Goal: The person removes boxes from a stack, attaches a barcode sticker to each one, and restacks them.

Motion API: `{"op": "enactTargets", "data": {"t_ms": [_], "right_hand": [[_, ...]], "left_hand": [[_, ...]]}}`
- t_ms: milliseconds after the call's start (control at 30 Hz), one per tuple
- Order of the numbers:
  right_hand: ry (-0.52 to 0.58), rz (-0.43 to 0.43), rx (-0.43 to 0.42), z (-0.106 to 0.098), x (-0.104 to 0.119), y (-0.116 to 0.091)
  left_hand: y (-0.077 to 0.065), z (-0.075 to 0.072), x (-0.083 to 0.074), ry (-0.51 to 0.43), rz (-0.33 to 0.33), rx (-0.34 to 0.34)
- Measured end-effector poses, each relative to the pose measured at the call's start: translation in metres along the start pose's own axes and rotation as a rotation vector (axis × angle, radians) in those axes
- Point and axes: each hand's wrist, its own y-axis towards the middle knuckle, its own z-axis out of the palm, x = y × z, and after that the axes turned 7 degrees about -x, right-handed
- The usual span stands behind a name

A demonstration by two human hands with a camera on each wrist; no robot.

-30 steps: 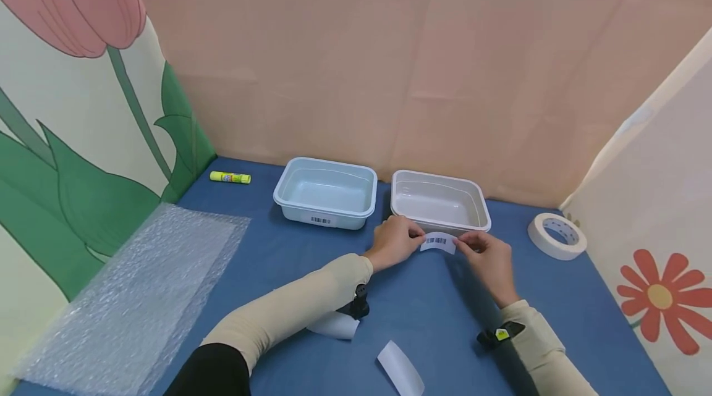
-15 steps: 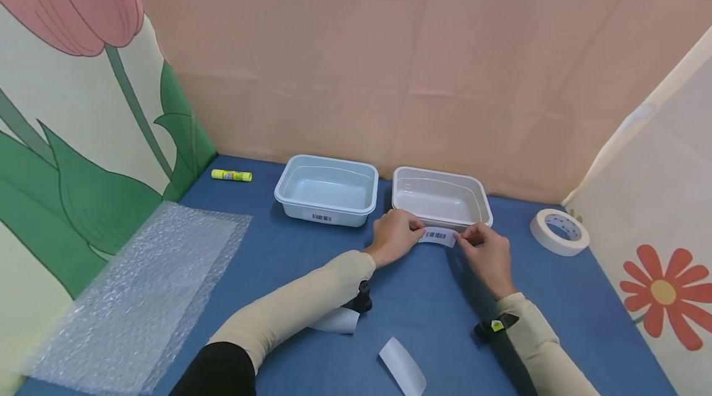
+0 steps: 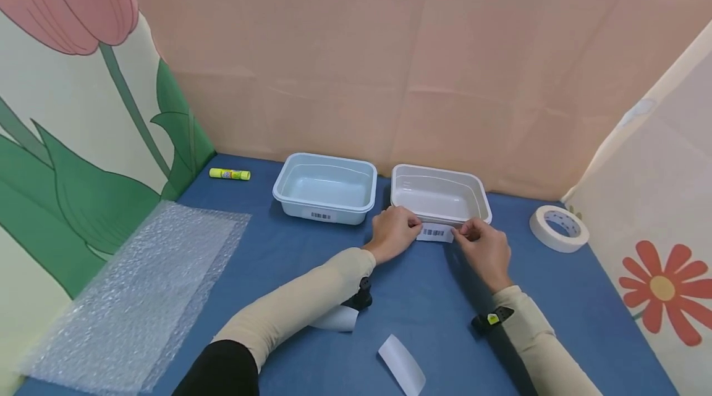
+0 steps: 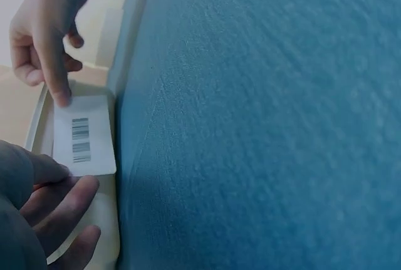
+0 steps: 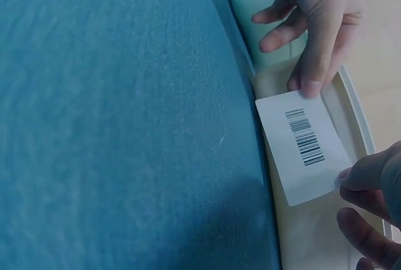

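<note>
A white label with a printed barcode spans the gap between both hands at the front wall of a whitish plastic tub. My left hand pinches its left end. At the other end, my right hand pinches it between thumb and finger. Held fairly flat, the barcode label lies against or very close to the tub wall in the left wrist view. From the right wrist view the label looks slightly slanted to the tub's edge; full contact cannot be told.
Left of it stands a light blue tub bearing a barcode label. A glue stick, bubble wrap and a tape roll lie around. Curled white paper pieces lie in front, one partly behind the left forearm.
Both hands have brought the label a little up and closer to the whitish tub's front. The label, bowed earlier, now looks flatter. Both hands keep their pinch.
</note>
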Motion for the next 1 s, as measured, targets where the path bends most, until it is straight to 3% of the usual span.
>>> {"op": "enactTargets", "data": {"t_ms": [500,1000], "right_hand": [[-0.018,0.003,-0.034,0.0066,0.0004,0.0003],[-0.005,-0.01,0.005,0.0025,0.0005,0.0012]], "left_hand": [[0.0013,0.0046,-0.0026,0.08,0.076,-0.052],[-0.0012,0.004,-0.002,0.089,0.096,-0.022]]}}
